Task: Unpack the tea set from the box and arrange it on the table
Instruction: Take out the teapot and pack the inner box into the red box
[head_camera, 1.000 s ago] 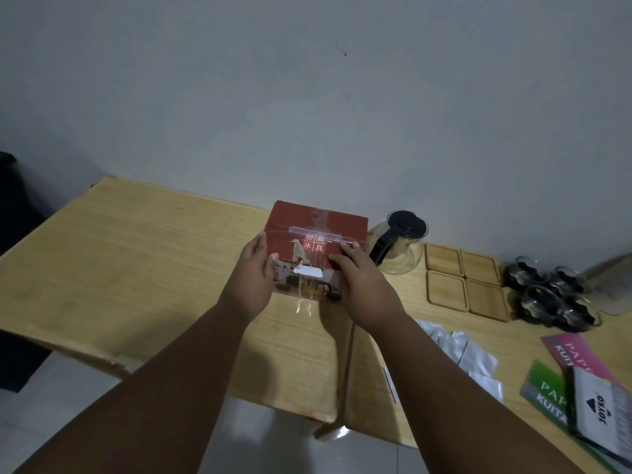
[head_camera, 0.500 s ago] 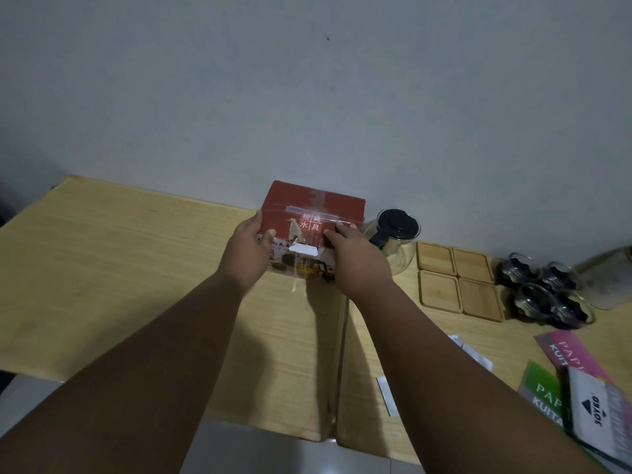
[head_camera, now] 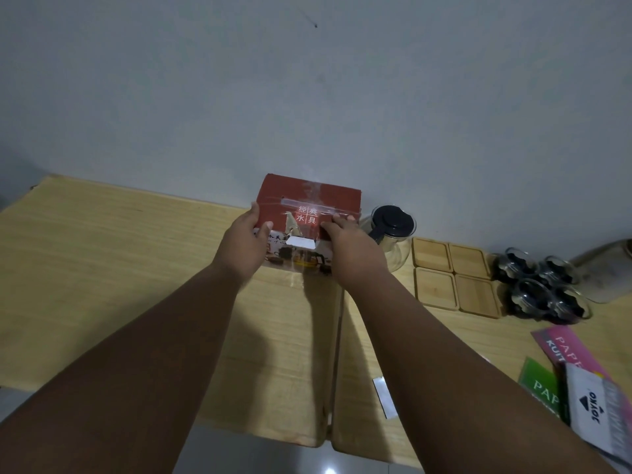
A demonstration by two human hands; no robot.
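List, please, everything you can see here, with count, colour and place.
box: 1, red, taped, back of table by the wall
teapot: 1, clear glass, black lid, right of box
coasters: 4, wooden, square block right of teapot
cups: 4, clear glass, dark inside, right of coasters
container: 1, pale, far right, unclear
paper packs: 2, pink and green, front right
Joyko pack: 1, white-grey, on the paper packs
strip: 1, white, front of table
table: 2 joined halves, light wood
left hand: grips box's left side
right hand: grips box's right front

Both forearms stretch toward twelve o'clock; the left hand (head_camera: 243, 246) at eleven and right hand (head_camera: 357, 251) at one clasp the red box (head_camera: 337, 200).
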